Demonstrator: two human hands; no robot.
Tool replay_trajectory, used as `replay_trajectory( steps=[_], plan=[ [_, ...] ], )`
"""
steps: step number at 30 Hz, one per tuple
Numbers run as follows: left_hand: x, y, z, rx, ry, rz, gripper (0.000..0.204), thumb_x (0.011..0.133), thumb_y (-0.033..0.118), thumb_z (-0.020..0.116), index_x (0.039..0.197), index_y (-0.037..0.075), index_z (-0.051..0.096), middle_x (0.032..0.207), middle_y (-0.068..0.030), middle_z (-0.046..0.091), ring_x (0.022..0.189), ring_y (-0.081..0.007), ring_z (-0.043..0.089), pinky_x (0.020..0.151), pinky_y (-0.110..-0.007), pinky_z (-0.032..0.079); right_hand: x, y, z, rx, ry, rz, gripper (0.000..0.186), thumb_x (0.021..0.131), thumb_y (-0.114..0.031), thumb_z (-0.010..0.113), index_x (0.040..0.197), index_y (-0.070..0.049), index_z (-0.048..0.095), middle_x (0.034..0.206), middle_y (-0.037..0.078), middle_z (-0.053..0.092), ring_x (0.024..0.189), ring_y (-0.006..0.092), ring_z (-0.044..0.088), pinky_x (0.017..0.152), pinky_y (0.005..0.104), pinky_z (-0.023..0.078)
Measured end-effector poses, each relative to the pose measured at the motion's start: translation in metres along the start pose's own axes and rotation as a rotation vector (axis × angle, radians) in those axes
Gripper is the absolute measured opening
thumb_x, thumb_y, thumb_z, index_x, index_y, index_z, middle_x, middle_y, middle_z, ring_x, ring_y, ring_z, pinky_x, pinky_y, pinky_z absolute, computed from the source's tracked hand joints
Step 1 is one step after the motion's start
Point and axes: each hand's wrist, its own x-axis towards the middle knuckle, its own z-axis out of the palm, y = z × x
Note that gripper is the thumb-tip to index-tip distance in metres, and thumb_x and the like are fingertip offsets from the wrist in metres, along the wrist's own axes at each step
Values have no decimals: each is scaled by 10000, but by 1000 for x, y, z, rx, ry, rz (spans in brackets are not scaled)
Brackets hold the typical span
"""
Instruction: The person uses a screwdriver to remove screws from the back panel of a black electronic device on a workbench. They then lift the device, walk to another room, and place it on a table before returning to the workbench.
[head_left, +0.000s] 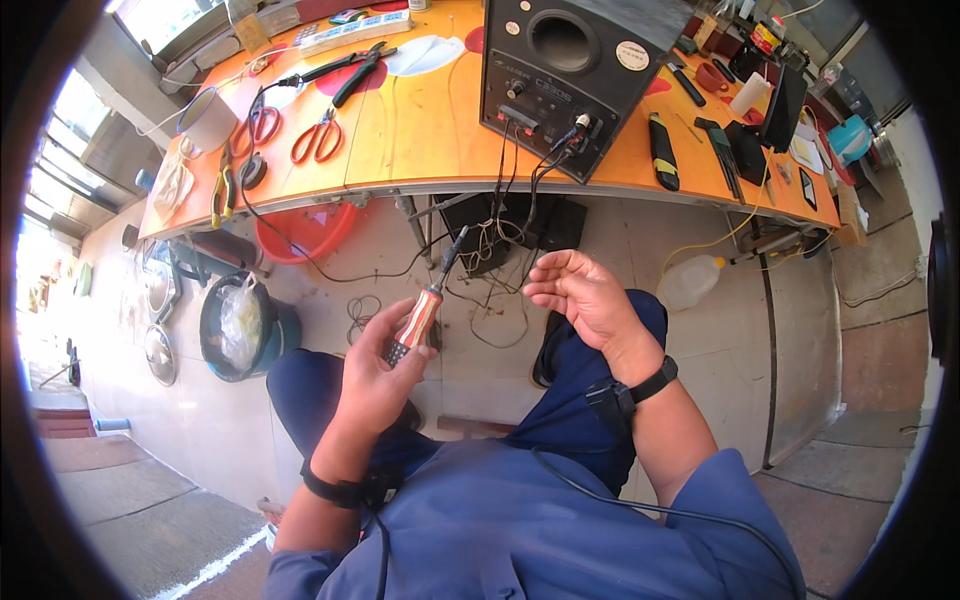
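My left hand (378,368) grips a screwdriver (425,305) with an orange and black striped handle, its dark shaft pointing up toward the table edge. My right hand (580,295) hovers beside it, palm up, fingers loosely curled and apart, holding nothing. Thin wires (500,270) hang between the two hands, running up to the back panel of a black speaker box (565,80) that stands on the orange table (420,140). Both wrists wear black bands with cables.
On the table lie red-handled scissors (318,138), pliers (345,72), a power strip (355,32), a white cup (208,120), and a yellow and black knife (662,150). Below are a red basin (305,228), a pot with a plastic bag (240,325) and a white jug (690,282).
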Motion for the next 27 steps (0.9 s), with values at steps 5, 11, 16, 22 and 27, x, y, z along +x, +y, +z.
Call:
replay_trajectory(
  steps=[5, 11, 16, 22, 27],
  plan=[
    [7, 7, 1, -127, -20, -59, 515, 930, 60, 616, 1418, -40, 487, 1109, -110, 648, 850, -157, 678, 641, -225, 516, 15, 10, 5, 171, -79, -30, 186, 1042, -49, 530, 1201, -17, 623, 1153, 151, 706, 1094, 281, 712, 895, 320, 615],
    [18, 7, -1, -217, -137, -127, 531, 911, 54, 622, 1421, -20, 495, 1175, -91, 652, 911, -139, 676, 698, -224, 503, 26, 12, 2, 224, 25, -23, 173, 1043, -193, 600, 1132, -52, 645, 918, 87, 716, 785, 198, 733, 628, 253, 587],
    [26, 8, 4, -249, -182, -142, 523, 908, 45, 623, 1409, -38, 497, 1212, -117, 650, 916, -157, 671, 766, -268, 526, 25, 12, 2, 172, 52, -43, 220, 1022, -295, 650, 1040, -76, 663, 774, 19, 655, 609, 111, 635, 544, 217, 473],
    [34, 13, 12, -265, -219, -150, 522, 902, 32, 621, 1402, -50, 495, 1217, -129, 643, 968, -180, 657, 871, -323, 544, 24, 9, 4, 141, 103, -104, 246, 1023, -281, 648, 1117, -60, 702, 865, 30, 696, 682, 113, 663, 599, 220, 501],
    [32, 21, 22, -260, -275, -144, 505, 912, 12, 609, 1400, -50, 496, 1257, -138, 634, 1005, -179, 652, 895, -332, 547, 26, 3, 3, 286, 118, -158, 250, 1041, -242, 615, 1204, -65, 685, 951, 54, 721, 804, 143, 710, 668, 236, 551]
  ],
)
